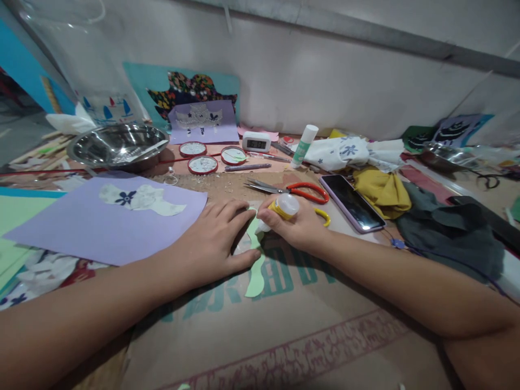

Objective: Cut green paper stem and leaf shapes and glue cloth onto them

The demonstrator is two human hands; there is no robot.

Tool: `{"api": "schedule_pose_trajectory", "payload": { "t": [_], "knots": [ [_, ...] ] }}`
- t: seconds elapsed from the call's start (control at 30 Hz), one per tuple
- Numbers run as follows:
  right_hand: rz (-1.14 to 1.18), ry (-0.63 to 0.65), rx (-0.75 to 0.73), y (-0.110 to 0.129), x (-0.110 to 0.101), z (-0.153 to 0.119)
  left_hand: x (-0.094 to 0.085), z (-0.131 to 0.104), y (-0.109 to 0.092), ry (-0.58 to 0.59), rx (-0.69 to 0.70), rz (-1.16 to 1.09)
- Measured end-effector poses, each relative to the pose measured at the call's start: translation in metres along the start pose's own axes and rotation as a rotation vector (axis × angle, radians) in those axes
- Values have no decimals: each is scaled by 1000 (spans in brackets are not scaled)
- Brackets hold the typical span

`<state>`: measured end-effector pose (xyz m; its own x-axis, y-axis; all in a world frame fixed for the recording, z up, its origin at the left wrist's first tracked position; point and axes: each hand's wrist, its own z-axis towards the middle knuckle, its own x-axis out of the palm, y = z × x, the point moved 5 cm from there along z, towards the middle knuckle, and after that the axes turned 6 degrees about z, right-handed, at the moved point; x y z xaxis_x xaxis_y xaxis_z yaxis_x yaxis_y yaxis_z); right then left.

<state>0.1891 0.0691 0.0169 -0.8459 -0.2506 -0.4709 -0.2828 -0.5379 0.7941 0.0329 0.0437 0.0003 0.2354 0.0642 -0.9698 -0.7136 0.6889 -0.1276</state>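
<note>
The wavy green paper strip (255, 279) lies on the cardboard (203, 346), the left hand (207, 233) spread at its edge, the right (303, 227) gripping a glue stick (287, 207); the strip looks light, floppy, easily creased, best pinned flat by its edges

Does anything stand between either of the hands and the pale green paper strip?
Nothing visible blocks the left hand: it already touches the pale green paper strip. Between the right hand and the strip is only the yellow-and-white tube it grips. The red-handled scissors lie beyond, out of the way.
</note>
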Motion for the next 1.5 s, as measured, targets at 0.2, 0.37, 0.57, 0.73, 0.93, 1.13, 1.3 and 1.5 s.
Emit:
{"api": "schedule_pose_trajectory", "payload": {
  "t": [0.2, 0.37, 0.57, 0.73, 0.93, 1.13, 1.3, 1.5],
  "knots": [
    [30, 22, 2, -1, 1, 0, -1, 0, 0, -1, -4, -8],
    [127, 11, 31, 2, 0, 3, -1, 0, 0, 27, -17, 6],
    [193, -208, 4, 5, -14, -2, -2, 0, 1, 46, -42, -25],
    [157, -202, 34, 2, -14, 0, -1, 0, 3, -3, -60, -39],
    [171, -183, -16, 1, -12, 9, 0, 1, 3, 2, -67, 1],
    [215, -261, 16, -3, -13, 4, -1, 1, 3, -14, -74, 3],
    [237, -241, 84, -4, -13, 1, 0, 0, 5, -21, -73, -17],
    [198, -112, 90, -4, -8, 5, 1, 0, 5, 7, -75, -21]
  ]
}}
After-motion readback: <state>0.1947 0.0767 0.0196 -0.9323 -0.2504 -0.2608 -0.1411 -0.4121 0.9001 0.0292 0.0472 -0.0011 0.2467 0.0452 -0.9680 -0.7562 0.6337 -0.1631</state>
